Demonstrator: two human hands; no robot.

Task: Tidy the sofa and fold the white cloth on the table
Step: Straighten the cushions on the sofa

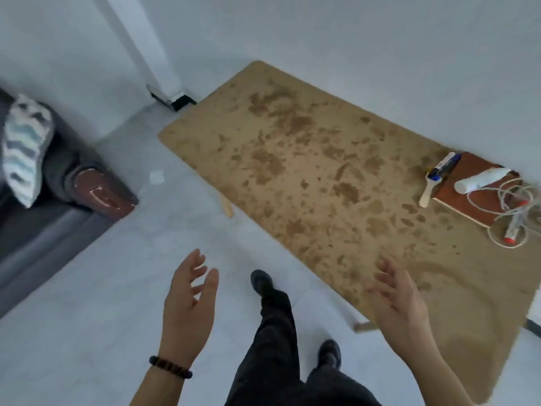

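The counter (336,183), a mottled brown top with rounded corners, runs diagonally from upper centre to the lower right of the frame. Its near long edge borders a wide strip of bare pale floor (96,303) that separates it from the sofa (44,230) at the left edge. Two wooden legs show under that near edge.

Both hands are raised over the floor in the lower part of the frame, palms facing each other. The left hand (187,309), lower centre-left, has its fingers released and loosely spread, grasping nothing; one dark beaded bracelet (170,367) sits on the wrist. The right hand (401,303), lower centre-right, overlaps the counter's near edge in view, fingers likewise released and empty.

No white cloth can be made out on the counter. One small pale scrap (156,175) lies on the floor between sofa and counter.

Counted items:
- one patterned cushion (26,153) on the sofa;
- one brown book (480,194) at the counter's right end;
- on or beside the book, one white cylinder (481,179), one blue marker (445,168), one coiled white cord (515,212).

Two dark shoes are visible below.
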